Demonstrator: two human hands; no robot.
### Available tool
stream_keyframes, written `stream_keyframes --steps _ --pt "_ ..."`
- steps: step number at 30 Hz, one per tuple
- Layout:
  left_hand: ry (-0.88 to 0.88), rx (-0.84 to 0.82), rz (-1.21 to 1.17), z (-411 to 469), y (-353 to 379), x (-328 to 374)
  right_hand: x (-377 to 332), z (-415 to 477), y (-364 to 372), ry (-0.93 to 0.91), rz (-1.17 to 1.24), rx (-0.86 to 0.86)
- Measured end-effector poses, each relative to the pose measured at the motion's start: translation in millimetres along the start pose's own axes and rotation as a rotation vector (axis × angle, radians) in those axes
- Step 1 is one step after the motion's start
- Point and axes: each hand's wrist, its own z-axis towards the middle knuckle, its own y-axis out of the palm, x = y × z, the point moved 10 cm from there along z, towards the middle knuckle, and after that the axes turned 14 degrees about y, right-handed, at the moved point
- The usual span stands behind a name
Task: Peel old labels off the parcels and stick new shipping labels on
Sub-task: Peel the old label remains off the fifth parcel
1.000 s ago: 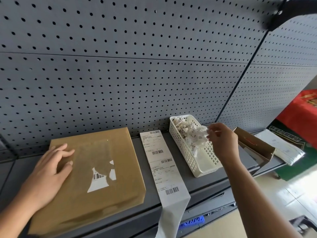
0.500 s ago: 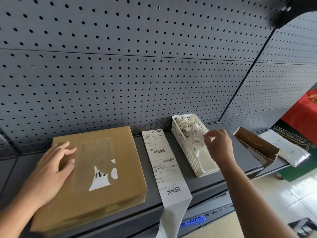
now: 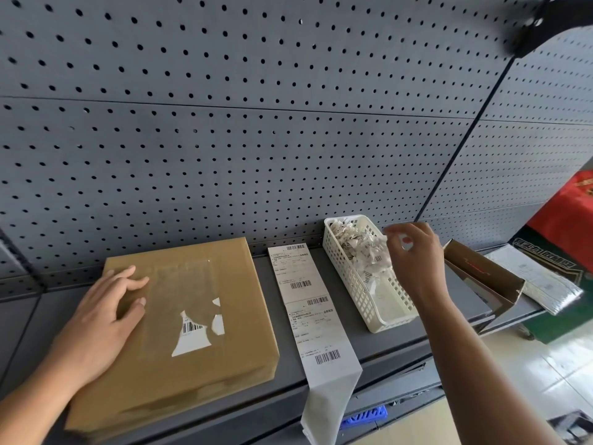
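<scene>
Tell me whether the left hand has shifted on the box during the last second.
No. The left hand rests flat on the cardboard box, its fingertips as far from the torn label remnant as before.

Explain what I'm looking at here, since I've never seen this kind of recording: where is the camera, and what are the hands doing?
There is no machine: a person works with bare hands, and the single picture comes from a camera worn on the head, looking forward and down. The left hand lies flat on a cardboard box on a grey shelf in front of a pegboard wall. Torn white bits of an old label are stuck on the box. Beside it lies a strip of fresh shipping labels, its end hanging over the shelf edge. Next comes a white basket holding label scraps. The right hand hovers over the basket; its grip is blurred, so I cannot tell whether it holds a scrap. Farther right sit an open carton and some flat grey packets.
</scene>
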Motion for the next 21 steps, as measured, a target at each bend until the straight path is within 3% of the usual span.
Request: stream_keyframes --steps 12,21 --pt "-0.039 -0.027 0.016 -2 2 0 -54 -28 35 -0.117 0.051 -0.111" --pt "-0.054 -0.032 -0.004 -3 2 4 -98 -83 96 -0.286 0.005 -0.335"
